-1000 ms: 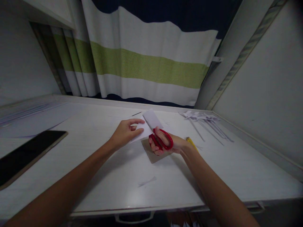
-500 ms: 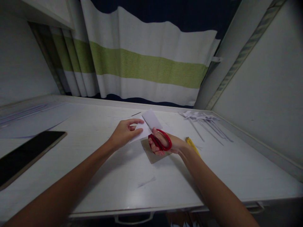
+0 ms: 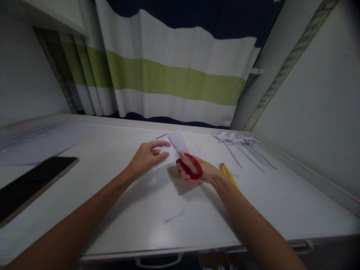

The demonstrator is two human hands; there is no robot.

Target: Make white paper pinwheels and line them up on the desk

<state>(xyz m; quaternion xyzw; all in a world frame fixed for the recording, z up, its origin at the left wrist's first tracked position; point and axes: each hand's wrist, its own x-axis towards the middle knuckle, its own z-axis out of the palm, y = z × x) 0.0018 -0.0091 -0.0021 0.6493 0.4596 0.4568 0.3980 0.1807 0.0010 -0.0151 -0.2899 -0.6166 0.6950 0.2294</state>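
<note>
My left hand (image 3: 150,157) pinches a sheet of white paper (image 3: 166,161) between thumb and fingers above the table. My right hand (image 3: 194,168) is closed on red-handled scissors (image 3: 200,169), with the fingers through the loops. The blades reach up and to the left along the paper, and a flap on their right side tilts upward. Beneath the right hand a flat brown-grey square (image 3: 180,185) lies on the table, partly covered by the hand and the paper.
Right of my right forearm is a yellow cutter-like tool (image 3: 228,174). Several white paper pinwheel-like shapes on sticks (image 3: 239,140) lie at the back right. A phone (image 3: 36,183) and paper sheets (image 3: 50,142) are on the left. Thin scraps (image 3: 174,217) lie near the table's front edge.
The scissor handles have come slightly closer to upright and shifted a little left. The flap right of the blades looks narrower and has tilted. My left hand is nearly still.
</note>
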